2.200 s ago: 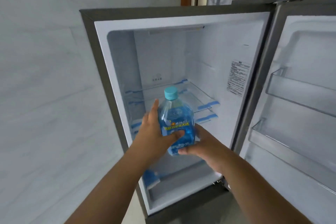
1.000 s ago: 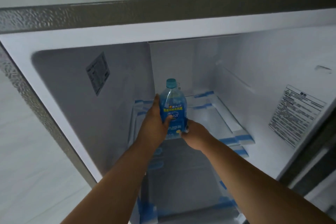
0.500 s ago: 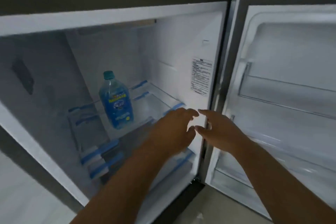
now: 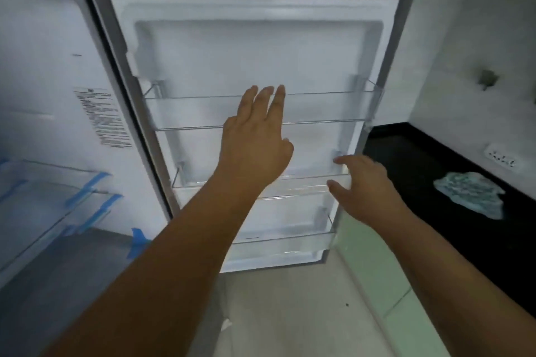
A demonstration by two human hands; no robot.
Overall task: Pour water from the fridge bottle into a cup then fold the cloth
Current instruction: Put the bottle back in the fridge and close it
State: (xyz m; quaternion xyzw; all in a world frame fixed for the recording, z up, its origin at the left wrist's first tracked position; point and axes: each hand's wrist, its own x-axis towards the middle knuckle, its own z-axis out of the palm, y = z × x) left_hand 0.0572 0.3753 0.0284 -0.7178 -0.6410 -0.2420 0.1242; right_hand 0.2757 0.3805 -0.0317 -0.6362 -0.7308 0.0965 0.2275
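Since half a second ago our view has swung right off the bottle, now out of sight; both hands have left the fridge interior for the open door (image 4: 252, 46). At left, glass shelves (image 4: 52, 191) with blue tape. We see our left hand (image 4: 255, 139) raised flat before the door bins (image 4: 319, 107), fingers spread upward, gripping nothing. Our right hand (image 4: 362, 185) reaches toward the door's right edge, loose, empty. Farthest right, the crumpled cloth (image 4: 470, 193) lies unfolded near the counter (image 4: 412, 159) back edge, long axis running left-right.
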